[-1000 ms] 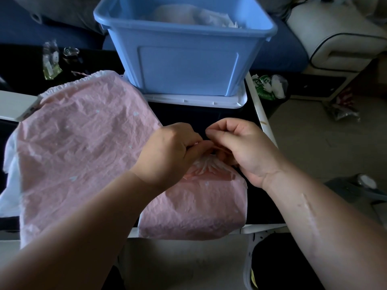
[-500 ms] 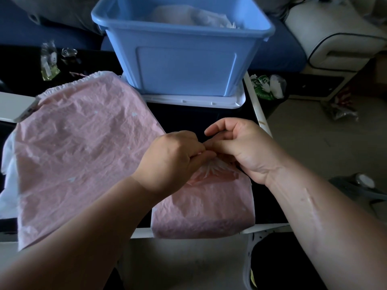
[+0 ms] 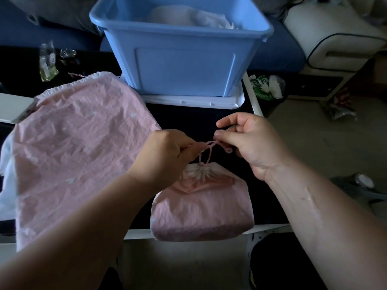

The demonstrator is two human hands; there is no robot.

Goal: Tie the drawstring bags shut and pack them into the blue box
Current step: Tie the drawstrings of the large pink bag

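Drawstring (image 3: 206, 145) is stretched between both hands, on the near side of the blue box (image 3: 182, 59).

Left hand (image 3: 167, 153): fingers curled into a fist round one end of the cord.

Right hand (image 3: 249, 143): thumb and forefinger pinch the other end, other fingers loosely curled. A small looped tip of cord sticks out just below the thumb.

Two strands run down from the hands to the neck of the small pink bag (image 3: 201, 206). The neck is cinched into tight pleats. Can't tell if a knot sits there.

The small bag lies on the dark surface (image 3: 188, 118), nearer the person than the box. Its bottom edge hangs over the surface's near rim.

Large pink bag (image 3: 79, 153) lies flat and crumpled, left of the box and nearer the person. Its ruffled mouth points toward the box's left corner, and I can't tell whether the two touch. The left forearm covers its near right corner.

The box stands on a white lid (image 3: 194, 101) at the far side of the surface. Pale bags (image 3: 188, 15) are inside the box, with only their tops showing over the rim.

Clear packet (image 3: 47, 63) lies left of the box. Green-and-white wrapper (image 3: 263, 86) lies right of the box, past the surface's edge.
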